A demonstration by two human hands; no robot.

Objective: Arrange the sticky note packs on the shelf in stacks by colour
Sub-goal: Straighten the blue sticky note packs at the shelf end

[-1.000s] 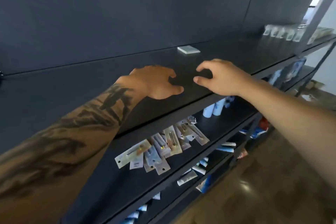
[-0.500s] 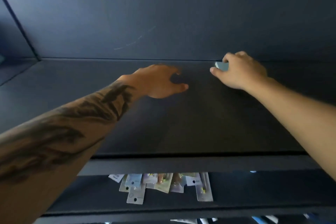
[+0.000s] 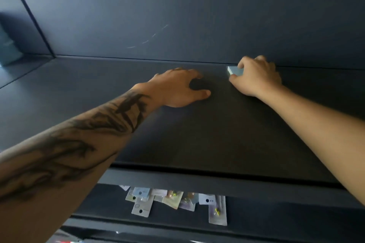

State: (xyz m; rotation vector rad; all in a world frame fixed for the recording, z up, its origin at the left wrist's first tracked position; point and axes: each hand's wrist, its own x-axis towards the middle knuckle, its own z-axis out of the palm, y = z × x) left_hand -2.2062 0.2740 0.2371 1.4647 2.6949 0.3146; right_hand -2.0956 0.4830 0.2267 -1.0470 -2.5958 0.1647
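Right hand (image 3: 256,76) far back on the shelf (image 3: 197,134), close to the back panel (image 3: 177,6); its fingers (image 3: 240,64) are curled over a pale blue sticky note pack (image 3: 233,70), thumb against the pack's near side, so the pack is clamped between thumb and fingers. Only the pack's left corner shows past the knuckles; whether it sits flat on the shelf or is tipped up cannot be told. Left hand (image 3: 177,89) lies to the left of that grip, apart from the pack, palm down, fingers spread and relaxed with the tips on the shelf surface, holding nothing. No other pack is visible near either set of fingers, and no stack shows in this view. Below the forearms, on a lower shelf (image 3: 276,209), lies a scatter of carded blister packets (image 3: 173,202), not part of the job. Step in hand, as judged: picking up one blue pack. Next move probably calls for lifting it clear of the back panel and carrying it to wherever the blue stack is to stand, squaring its edges on set-down; that spot lies outside this view.
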